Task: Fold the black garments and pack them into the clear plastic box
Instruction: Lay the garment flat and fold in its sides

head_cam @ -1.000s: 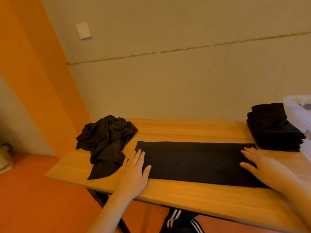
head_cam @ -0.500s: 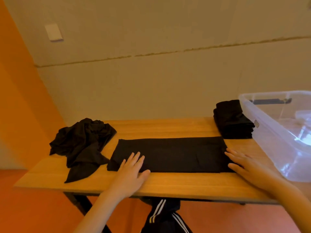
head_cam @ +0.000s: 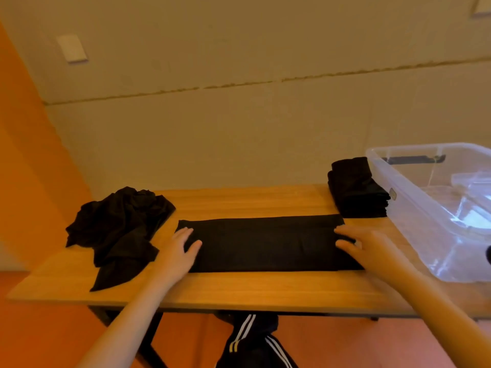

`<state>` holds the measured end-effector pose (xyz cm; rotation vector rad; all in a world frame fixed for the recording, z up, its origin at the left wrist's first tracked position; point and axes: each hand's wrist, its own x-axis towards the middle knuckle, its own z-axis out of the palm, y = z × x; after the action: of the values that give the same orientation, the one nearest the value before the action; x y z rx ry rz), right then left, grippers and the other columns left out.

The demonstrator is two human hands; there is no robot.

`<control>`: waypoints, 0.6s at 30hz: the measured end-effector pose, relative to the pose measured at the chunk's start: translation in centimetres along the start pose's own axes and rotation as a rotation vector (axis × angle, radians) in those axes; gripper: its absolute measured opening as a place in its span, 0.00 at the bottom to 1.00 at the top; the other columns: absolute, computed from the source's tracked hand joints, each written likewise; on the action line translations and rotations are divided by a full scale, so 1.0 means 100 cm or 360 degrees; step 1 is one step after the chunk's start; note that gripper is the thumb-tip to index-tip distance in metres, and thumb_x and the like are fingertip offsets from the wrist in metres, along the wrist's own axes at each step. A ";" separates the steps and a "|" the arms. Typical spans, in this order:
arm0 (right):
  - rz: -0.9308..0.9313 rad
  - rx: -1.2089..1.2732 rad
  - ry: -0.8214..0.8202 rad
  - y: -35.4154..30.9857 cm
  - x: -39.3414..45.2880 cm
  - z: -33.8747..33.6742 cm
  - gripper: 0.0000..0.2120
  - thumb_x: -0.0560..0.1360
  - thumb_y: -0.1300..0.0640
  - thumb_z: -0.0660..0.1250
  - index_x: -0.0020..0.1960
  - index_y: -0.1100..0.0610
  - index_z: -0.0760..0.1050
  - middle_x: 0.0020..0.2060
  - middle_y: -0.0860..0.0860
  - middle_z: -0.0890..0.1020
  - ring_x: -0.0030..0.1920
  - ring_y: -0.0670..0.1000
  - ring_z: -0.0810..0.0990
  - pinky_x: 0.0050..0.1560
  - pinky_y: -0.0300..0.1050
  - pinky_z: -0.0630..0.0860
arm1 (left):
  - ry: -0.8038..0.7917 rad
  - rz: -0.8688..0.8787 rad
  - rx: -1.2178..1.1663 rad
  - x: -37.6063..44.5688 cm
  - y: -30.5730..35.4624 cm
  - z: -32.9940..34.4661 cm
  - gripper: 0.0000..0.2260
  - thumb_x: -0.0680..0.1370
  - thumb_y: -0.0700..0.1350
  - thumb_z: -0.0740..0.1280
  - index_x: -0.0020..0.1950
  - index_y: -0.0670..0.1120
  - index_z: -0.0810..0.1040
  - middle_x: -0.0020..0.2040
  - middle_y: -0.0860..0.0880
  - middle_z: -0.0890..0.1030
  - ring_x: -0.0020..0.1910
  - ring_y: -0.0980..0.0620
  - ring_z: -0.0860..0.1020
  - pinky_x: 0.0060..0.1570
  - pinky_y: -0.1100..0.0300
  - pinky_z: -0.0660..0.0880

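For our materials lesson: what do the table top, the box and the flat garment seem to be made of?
Table top: likely wood or wood-look laminate; grain streaks, low sheen.
Box: clear glossy plastic; see-through, bright glints.
Flat garment: soft matte black fabric, perhaps knit; lies limp, no shine.

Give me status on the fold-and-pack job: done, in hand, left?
Done: a folded stack sits beside the clear plastic box, not yet inside. In hand: the long folded garment lies flat, with the left hand and right hand pressing its ends. Left: finish this fold, fold the crumpled pile, pack everything.
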<state>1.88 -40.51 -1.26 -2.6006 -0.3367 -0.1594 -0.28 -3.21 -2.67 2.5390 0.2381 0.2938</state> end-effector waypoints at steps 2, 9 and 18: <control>0.0103 0.0125 0.0087 -0.003 0.026 -0.004 0.17 0.77 0.56 0.63 0.65 0.56 0.72 0.63 0.54 0.76 0.63 0.53 0.73 0.64 0.44 0.67 | 0.0083 -0.0124 -0.0098 0.016 -0.009 -0.009 0.22 0.80 0.47 0.61 0.73 0.44 0.65 0.73 0.45 0.65 0.72 0.47 0.63 0.69 0.54 0.61; 0.0301 -0.0509 -0.0545 -0.020 0.107 0.007 0.25 0.78 0.51 0.61 0.72 0.56 0.61 0.67 0.55 0.71 0.66 0.54 0.71 0.64 0.45 0.68 | -0.0168 -0.0345 0.0015 0.068 -0.024 -0.011 0.25 0.79 0.51 0.63 0.73 0.44 0.64 0.71 0.43 0.68 0.70 0.44 0.65 0.67 0.49 0.65; 0.0274 -0.0670 -0.0552 -0.014 0.134 -0.002 0.12 0.78 0.52 0.61 0.56 0.57 0.76 0.48 0.51 0.78 0.47 0.48 0.77 0.51 0.38 0.72 | 0.0221 -0.0179 -0.0240 0.095 -0.033 -0.014 0.09 0.77 0.41 0.66 0.55 0.40 0.81 0.54 0.44 0.81 0.57 0.47 0.76 0.60 0.56 0.69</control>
<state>14.43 -36.68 1.91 -3.0597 -0.2125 0.3184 8.17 2.44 -1.89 2.3493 0.3952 0.4279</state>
